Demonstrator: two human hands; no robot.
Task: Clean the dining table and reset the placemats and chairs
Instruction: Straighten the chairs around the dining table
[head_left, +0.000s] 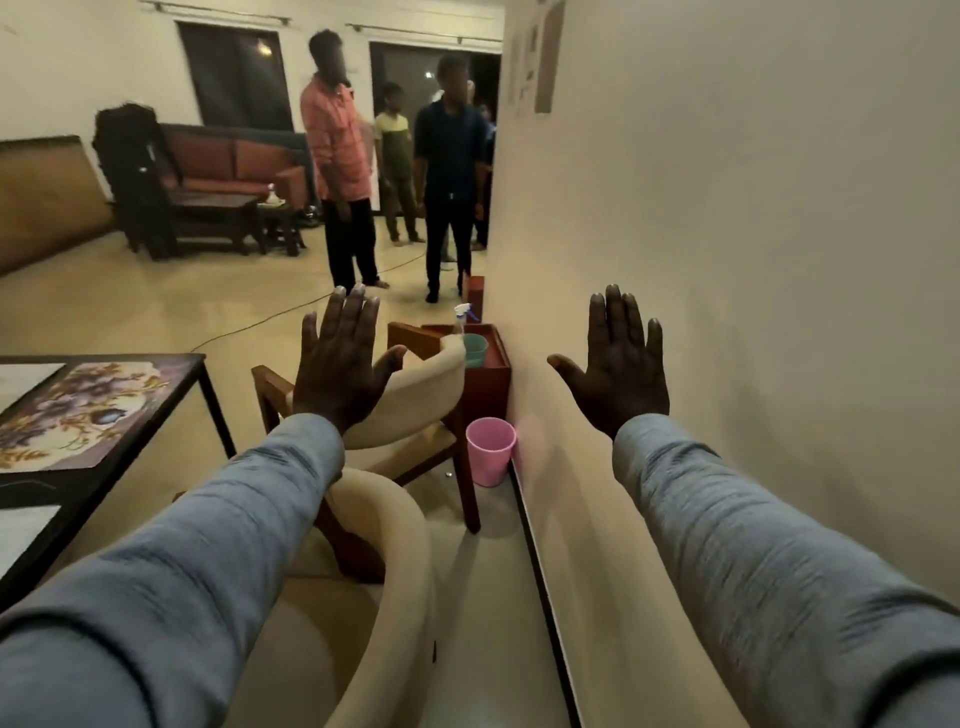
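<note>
My left hand (340, 364) and my right hand (618, 369) are both raised in front of me, fingers spread, backs toward the camera, holding nothing. The dark dining table (171, 410) is at the left, with a floral placemat (78, 410) lying on it and pale mats at its left edge. Two cream-backed wooden chairs stand between the table and the wall: the near chair (395, 561) is below my left arm, and the far chair (415, 415) is partly hidden behind my left hand.
A pink cup (491, 449) stands on the floor by the wall (727, 260). A wooden side stand (488, 374) holds a teal bowl (475, 349) and a spray bottle (462, 317). Several people stand ahead; a sofa (228, 166) is at the back left.
</note>
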